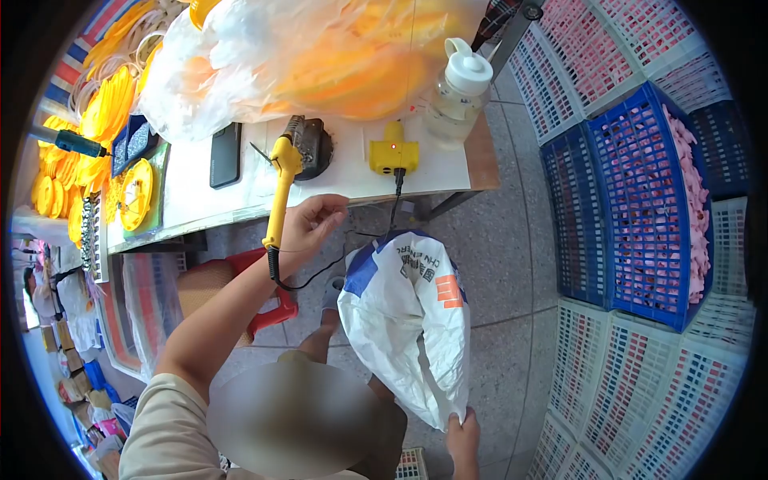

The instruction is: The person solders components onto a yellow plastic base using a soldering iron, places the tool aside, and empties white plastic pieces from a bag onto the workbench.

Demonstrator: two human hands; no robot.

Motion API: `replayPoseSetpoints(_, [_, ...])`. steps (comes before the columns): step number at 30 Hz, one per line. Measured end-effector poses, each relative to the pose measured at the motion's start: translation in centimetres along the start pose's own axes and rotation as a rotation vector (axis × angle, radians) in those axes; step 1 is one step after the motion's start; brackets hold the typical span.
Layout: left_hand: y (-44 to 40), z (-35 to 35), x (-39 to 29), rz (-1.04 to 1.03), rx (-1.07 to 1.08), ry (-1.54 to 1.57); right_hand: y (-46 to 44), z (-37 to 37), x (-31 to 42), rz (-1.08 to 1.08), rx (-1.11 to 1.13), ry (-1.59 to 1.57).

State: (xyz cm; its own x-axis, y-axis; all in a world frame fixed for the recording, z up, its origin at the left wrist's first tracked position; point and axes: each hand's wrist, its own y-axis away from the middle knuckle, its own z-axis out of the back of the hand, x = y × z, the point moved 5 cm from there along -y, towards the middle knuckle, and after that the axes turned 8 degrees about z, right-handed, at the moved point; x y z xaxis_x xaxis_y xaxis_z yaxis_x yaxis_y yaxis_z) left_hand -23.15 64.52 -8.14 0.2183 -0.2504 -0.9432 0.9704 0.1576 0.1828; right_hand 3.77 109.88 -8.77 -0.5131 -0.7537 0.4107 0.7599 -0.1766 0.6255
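Observation:
My left hand [316, 222] hovers at the table's front edge, its fingers loosely bent and apart, with nothing in them. Just beyond it, a yellow-handled soldering iron [280, 188] rests in a black stand [315, 150]; its black cord loops down past my forearm. My right hand [462, 436], low in the view, grips the edge of a white woven sack [392, 312] with blue and orange print. The sack hangs beside the table with its mouth partly open. What it holds, if anything, is hidden.
The table [440, 172] carries a phone [226, 156], a yellow power box [392, 152] with a red light, a water bottle [458, 100] and a large plastic bag [320, 60] of orange pieces. Stacked blue crates [644, 208] and white crates [616, 368] stand right. A red stool [272, 312] is below.

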Motion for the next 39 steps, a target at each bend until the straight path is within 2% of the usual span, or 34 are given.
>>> replayPoseSetpoints(3, [-0.1, -0.5, 0.6, -0.005, 0.027, -0.015, -0.8, 0.9, 2.0, 0.076, -0.087, -0.037])
replayPoseSetpoints(6, [1.0, 0.1, 1.4, -0.032, -0.042, -0.044, -1.6, 1.9, 4.1, 0.109, -0.101, -0.030])
replayPoseSetpoints(9, [4.5, 2.0, 4.9, 0.066, -0.292, 0.128, -2.6, 2.8, 5.9, 0.115, -0.094, -0.020])
replayPoseSetpoints(11, [8.2, 3.4, 8.0, 0.172, -0.332, 0.032, -2.9, 2.9, 6.1, 0.138, -0.105, -0.005])
replayPoseSetpoints(14, [14.2, 1.9, 8.7, 0.380, -0.317, 0.139, -3.4, 2.8, 6.3, 0.186, -0.126, 0.008])
replayPoseSetpoints(16, [16.7, 0.7, 10.4, 0.405, -0.331, 0.126, -3.4, 3.0, 7.1, 0.183, -0.115, -0.024])
replayPoseSetpoints(18, [17.8, -0.1, 11.1, 0.429, -0.260, 0.068, -3.1, 3.7, 8.6, 0.263, -0.187, 0.000])
replayPoseSetpoints(22, [14.9, 0.1, 8.9, 0.276, -0.241, -0.008, -3.6, 6.0, 11.9, 0.469, -0.335, 0.032])
replayPoseSetpoints(24, [12.7, 1.0, 6.7, 0.202, -0.248, -0.004, -4.3, 7.4, 14.7, 0.558, -0.366, -0.055])
replayPoseSetpoints(25, [11.7, 1.5, 4.6, 0.012, -0.243, -0.174, -5.0, 7.8, 16.3, 0.600, -0.382, -0.102])
replayPoseSetpoints(28, [10.1, 2.8, 4.2, -0.138, -0.272, -0.220, -7.8, 7.3, 21.3, 0.762, -0.396, -0.132])
replayPoseSetpoints(30, [9.5, 3.2, 3.5, -0.105, -0.261, -0.239, -9.8, 5.6, 25.5, 0.715, -0.314, -0.258])
replayPoseSetpoints(33, [8.2, 3.5, 3.1, -0.076, -0.234, -0.229, -13.1, 2.2, 29.9, 0.819, -0.230, -0.278])
replayPoseSetpoints(36, [6.1, 2.9, 1.5, -0.153, -0.157, -0.266, -16.3, -0.1, 32.5, 0.800, -0.204, -0.287])
replayPoseSetpoints(39, [3.8, 2.2, -0.9, -0.363, -0.094, -0.387, -18.7, -1.2, 34.0, 0.784, -0.219, -0.302])
